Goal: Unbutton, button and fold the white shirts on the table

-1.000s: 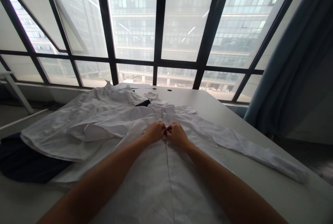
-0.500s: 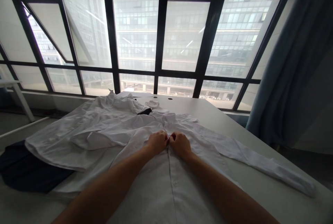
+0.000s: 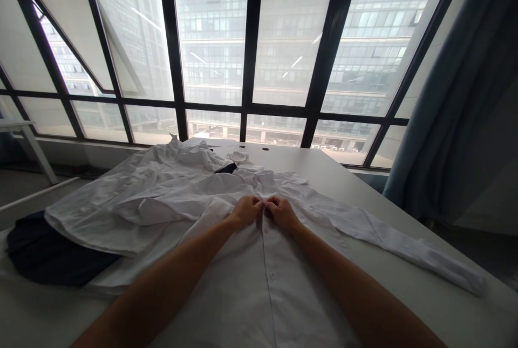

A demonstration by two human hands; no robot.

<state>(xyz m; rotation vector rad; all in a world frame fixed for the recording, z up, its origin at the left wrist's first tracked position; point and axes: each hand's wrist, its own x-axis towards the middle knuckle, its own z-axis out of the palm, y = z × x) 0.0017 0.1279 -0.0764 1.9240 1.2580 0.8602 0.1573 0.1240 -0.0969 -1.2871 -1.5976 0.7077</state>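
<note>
A white button-up shirt (image 3: 243, 288) lies front side up on the table, its placket running down the middle and one sleeve stretched out to the right. Near the collar, my left hand (image 3: 247, 210) pinches one edge of the placket. My right hand (image 3: 281, 212) pinches the other edge, so close that the fingertips of both hands almost meet. Whatever small part sits between the fingertips is hidden. Lower on the placket a small button (image 3: 272, 275) shows.
More white shirts (image 3: 154, 175) lie heaped to the left, with a dark navy cloth (image 3: 56, 251) under them. A small dark piece (image 3: 226, 168) lies behind the collar. The white table (image 3: 299, 159) reaches toward the windows. A blue-grey curtain (image 3: 437, 121) hangs at the right.
Both hands stay at the placket, with their fingertips drawn slightly closer together. The whole view has shifted a little.
</note>
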